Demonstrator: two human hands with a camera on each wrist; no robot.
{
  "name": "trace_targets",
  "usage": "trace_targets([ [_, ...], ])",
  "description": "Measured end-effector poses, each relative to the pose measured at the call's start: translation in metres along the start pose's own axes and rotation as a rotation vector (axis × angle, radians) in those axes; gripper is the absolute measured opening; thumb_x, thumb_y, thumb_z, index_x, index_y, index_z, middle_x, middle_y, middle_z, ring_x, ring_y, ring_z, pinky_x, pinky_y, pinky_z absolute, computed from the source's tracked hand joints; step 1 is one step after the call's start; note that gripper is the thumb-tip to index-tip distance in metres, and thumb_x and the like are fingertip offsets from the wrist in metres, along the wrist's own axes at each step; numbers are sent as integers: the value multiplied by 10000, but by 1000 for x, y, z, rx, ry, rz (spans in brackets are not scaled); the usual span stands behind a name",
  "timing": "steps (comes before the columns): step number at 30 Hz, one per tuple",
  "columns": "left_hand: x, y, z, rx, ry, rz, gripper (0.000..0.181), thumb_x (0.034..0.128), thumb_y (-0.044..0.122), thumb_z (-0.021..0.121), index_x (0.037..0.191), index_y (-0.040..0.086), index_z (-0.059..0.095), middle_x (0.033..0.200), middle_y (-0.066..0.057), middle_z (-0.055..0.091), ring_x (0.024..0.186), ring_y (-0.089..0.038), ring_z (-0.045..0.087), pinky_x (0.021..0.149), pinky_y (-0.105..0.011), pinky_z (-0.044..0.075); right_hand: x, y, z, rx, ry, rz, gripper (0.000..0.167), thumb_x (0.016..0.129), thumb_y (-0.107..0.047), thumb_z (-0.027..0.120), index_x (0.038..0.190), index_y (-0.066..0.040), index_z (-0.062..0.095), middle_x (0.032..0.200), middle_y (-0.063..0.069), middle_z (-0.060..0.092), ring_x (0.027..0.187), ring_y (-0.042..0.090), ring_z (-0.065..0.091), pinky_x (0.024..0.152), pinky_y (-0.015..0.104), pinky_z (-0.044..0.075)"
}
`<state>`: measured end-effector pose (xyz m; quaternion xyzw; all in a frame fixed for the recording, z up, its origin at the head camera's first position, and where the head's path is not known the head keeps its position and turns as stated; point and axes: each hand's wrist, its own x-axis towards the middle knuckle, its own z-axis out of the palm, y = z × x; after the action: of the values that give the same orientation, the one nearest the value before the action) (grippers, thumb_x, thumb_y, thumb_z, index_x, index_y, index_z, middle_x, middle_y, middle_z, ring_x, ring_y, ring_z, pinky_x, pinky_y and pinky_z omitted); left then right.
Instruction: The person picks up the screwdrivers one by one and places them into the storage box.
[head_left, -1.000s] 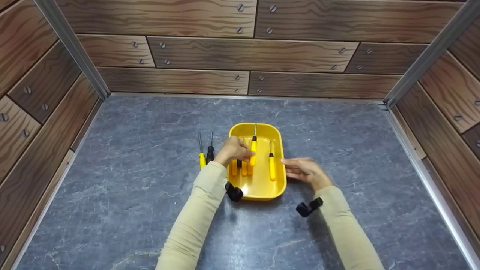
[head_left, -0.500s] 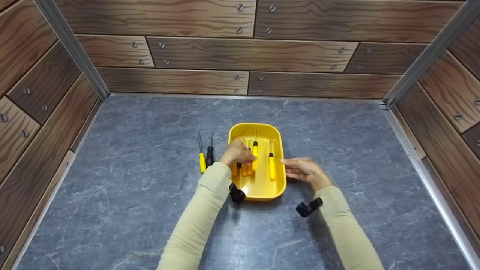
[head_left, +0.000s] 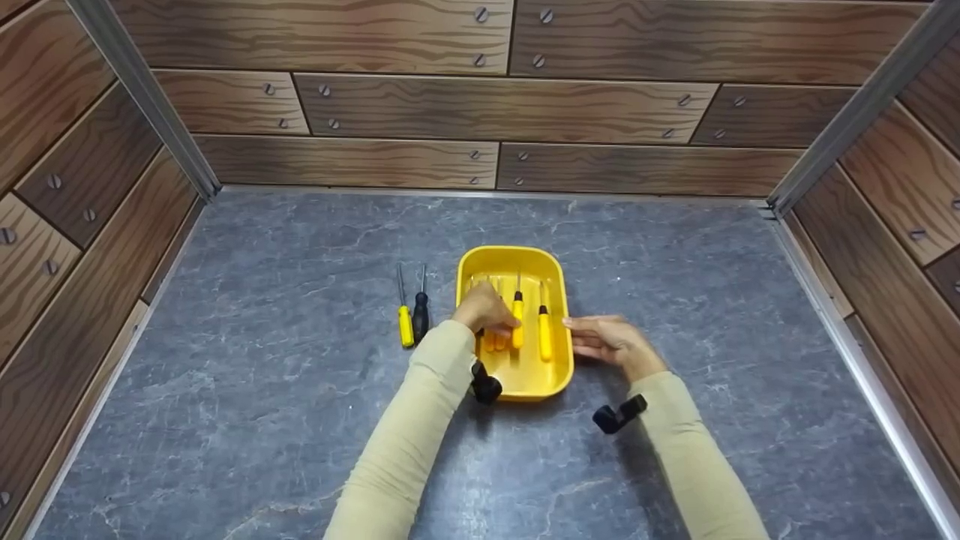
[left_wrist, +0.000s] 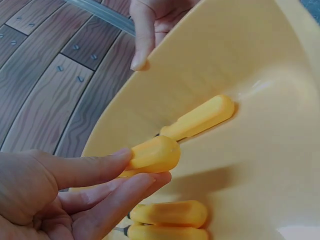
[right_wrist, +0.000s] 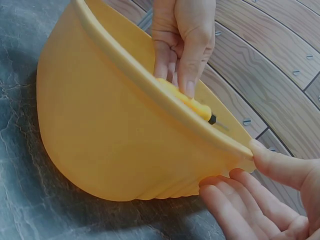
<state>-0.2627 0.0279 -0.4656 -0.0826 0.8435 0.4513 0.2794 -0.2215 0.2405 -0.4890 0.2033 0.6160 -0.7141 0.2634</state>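
My left hand is inside the yellow bin, pinching a small screwdriver by its yellow handle between thumb and fingers. The held screwdriver's black collar and thin shaft show in the right wrist view. To its right in the bin lies another yellow-handled screwdriver. More yellow handles lie side by side at the bin's left, partly covered by the left hand. Outside the bin's right wall is my right hand; its thumb touches the rim, and its extended fingers rest against the outer wall.
Left of the bin, a yellow-handled screwdriver and a black-handled screwdriver lie parallel on the grey marbled table. Wood-patterned walls with metal edging enclose the table at the back and both sides.
My left hand has moved right and slightly nearer, carrying the screwdriver towards the one at the bin's right. My right hand has stayed at the bin's wall.
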Motion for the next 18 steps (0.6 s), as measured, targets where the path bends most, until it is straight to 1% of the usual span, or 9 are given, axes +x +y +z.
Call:
trace_targets([
  [3, 1, -1, 3, 7, -22, -2, 357, 765, 14, 789, 1064, -72, 613, 968, -221, 739, 392, -81, 563, 684, -264, 646, 0, 0, 0, -5, 1, 3, 114, 838, -114, 747, 730, -136, 719, 707, 1, 748, 687, 125, 727, 690, 248, 647],
  [4, 1, -1, 5, 13, -27, -1, 363, 767, 13, 787, 1070, -78, 609, 921, -220, 741, 390, -82, 561, 697, -273, 648, 0, 0, 0, -5, -1, 5, 113, 839, -117, 747, 731, -137, 718, 709, 1, 748, 689, 125, 727, 691, 247, 647],
  [6, 0, -2, 6, 17, -35, 0, 363, 770, 8, 783, 1071, -78, 598, 829, -205, 740, 386, -85, 559, 689, -277, 649, 0, 0, 0, -7, -2, 8, 115, 841, -118, 744, 732, -137, 716, 711, 1, 747, 690, 128, 726, 692, 247, 647],
  [8, -1, -2, 8, 38, -32, -3, 348, 778, 22, 781, 1059, -73, 599, 733, -157, 723, 385, -84, 557, 658, -266, 647, 1, 0, 0, -3, 9, 13, 114, 835, -114, 750, 728, -139, 719, 708, 6, 748, 687, 133, 727, 690, 251, 648],
  [10, -1, 0, 10, 72, -29, -15, 340, 790, 50, 779, 1057, -60, 601, 703, -143, 729, 386, -80, 557, 625, -243, 639, 0, 0, 0, 0, 3, 11, 99, 826, -117, 760, 736, -135, 723, 712, 8, 751, 690, 135, 728, 695, 256, 649],
  [13, 1, 2, 13, 107, -33, -36, 326, 805, 83, 773, 1055, -50, 613, 763, -141, 759, 430, -88, 603, 617, -225, 632, 0, 0, -1, 3, 2, 9, 93, 816, -115, 768, 737, -139, 725, 712, 9, 753, 690, 138, 730, 700, 261, 649],
  [16, 8, 4, 16, 115, -37, -44, 336, 805, 75, 771, 1064, -63, 607, 785, -154, 759, 515, -125, 685, 607, -229, 629, 0, 0, -1, 6, 3, 9, 95, 812, -112, 769, 736, -144, 723, 715, 12, 754, 695, 142, 732, 707, 266, 650],
  [17, 12, 3, 17, 107, -40, -41, 338, 791, 70, 783, 1046, -64, 606, 742, -151, 753, 516, -133, 692, 574, -228, 623, -1, 0, -1, 7, -1, 9, 91, 808, -114, 773, 739, -144, 723, 719, 12, 755, 699, 142, 733, 712, 267, 650],
  [18, 14, 4, 17, 108, -39, -39, 351, 791, 63, 781, 1059, -76, 602, 722, -156, 748, 546, -152, 711, 565, -234, 622, -1, -1, -1, 10, -4, 10, 88, 805, -114, 776, 741, -145, 723, 722, 13, 756, 702, 143, 734, 715, 268, 650],
])
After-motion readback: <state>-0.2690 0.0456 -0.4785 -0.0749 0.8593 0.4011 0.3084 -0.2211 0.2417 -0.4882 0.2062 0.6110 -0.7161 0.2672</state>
